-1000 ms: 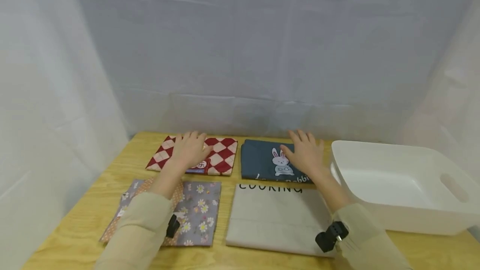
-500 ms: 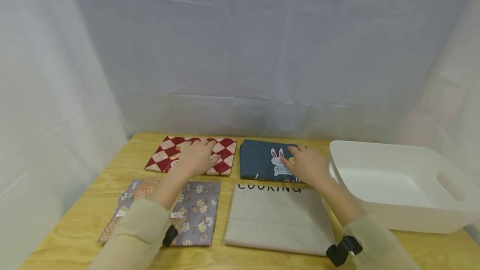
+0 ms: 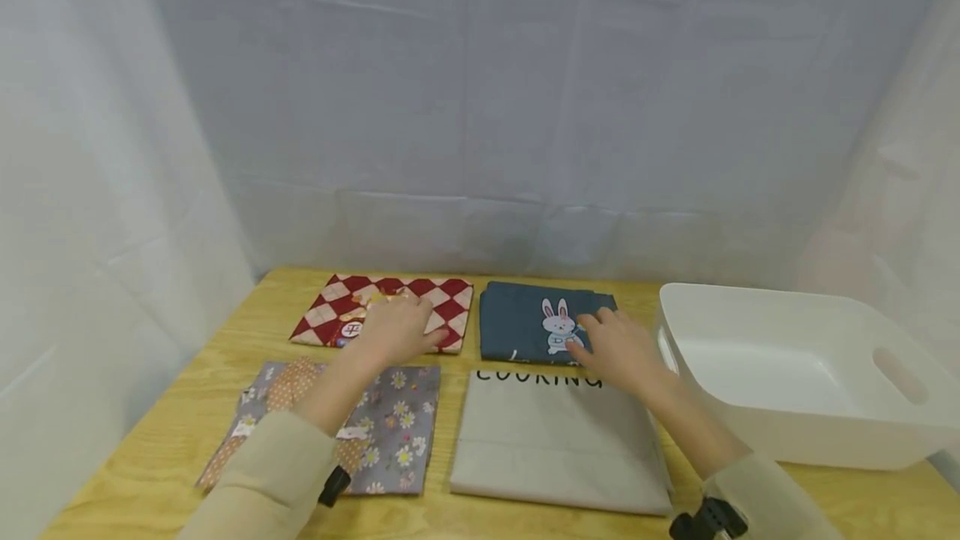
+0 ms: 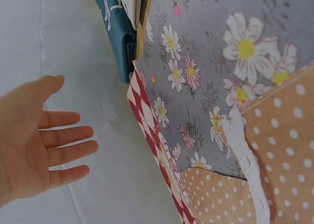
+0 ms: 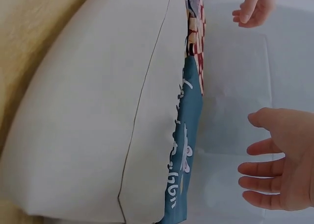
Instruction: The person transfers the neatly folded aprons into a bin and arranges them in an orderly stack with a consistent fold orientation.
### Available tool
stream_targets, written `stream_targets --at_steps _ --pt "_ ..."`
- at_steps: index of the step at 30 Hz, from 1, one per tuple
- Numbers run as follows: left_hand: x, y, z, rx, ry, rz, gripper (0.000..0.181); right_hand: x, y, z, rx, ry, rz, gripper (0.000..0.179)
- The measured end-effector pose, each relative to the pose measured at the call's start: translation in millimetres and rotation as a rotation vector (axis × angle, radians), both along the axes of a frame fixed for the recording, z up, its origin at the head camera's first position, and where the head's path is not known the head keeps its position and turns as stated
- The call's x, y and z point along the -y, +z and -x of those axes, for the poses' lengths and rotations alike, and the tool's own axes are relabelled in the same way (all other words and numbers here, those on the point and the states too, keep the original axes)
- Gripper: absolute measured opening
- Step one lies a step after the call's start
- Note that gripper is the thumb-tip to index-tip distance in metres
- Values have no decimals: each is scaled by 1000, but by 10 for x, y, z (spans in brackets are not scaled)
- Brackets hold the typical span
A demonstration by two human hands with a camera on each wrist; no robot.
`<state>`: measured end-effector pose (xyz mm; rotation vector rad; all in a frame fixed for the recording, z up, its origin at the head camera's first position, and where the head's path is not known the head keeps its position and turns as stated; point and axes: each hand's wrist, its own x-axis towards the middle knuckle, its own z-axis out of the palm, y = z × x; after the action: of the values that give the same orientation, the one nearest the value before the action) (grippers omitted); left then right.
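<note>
From the head view, four folded cloths lie on a wooden counter (image 3: 165,423). The left hand (image 3: 403,330) appears over the red-and-cream checked cloth (image 3: 348,307), at back left; the right hand (image 3: 618,350) overlaps the right side of the teal rabbit cloth (image 3: 517,319), at back right. In front lie a grey daisy-print cloth (image 3: 397,419) and a beige cloth (image 3: 555,440) lettered "COOKING"; a white bin (image 3: 817,432) stands at right.

The wrist views show what the head view cannot: both palms, fingers spread, each grip loose and holding nothing, apart from the cloths. The left wrist view adds white lace trim (image 4: 247,158) on dotted tan fabric (image 4: 289,126); the right, white script (image 5: 171,185) that the right hand partly hides from above.
</note>
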<state>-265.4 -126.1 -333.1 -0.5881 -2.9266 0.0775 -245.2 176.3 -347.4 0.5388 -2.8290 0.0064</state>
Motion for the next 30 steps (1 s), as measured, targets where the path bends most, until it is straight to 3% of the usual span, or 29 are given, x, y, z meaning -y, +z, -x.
stream_targets --at_steps 6,18,23,30 --pt "-46 -20 -53 5 -42 67 53 -19 -20 -77 -25 38 -25 47" --pt "-132 -104 -146 65 -63 36 64 -112 -117 -233 22 25 -28 47" --pt "-167 -124 -208 117 -81 29 59 -165 -172 -318 30 0 -30 45" --pt "-230 -152 -293 111 -102 33 52 -216 -192 -418 35 -7 -68 36"
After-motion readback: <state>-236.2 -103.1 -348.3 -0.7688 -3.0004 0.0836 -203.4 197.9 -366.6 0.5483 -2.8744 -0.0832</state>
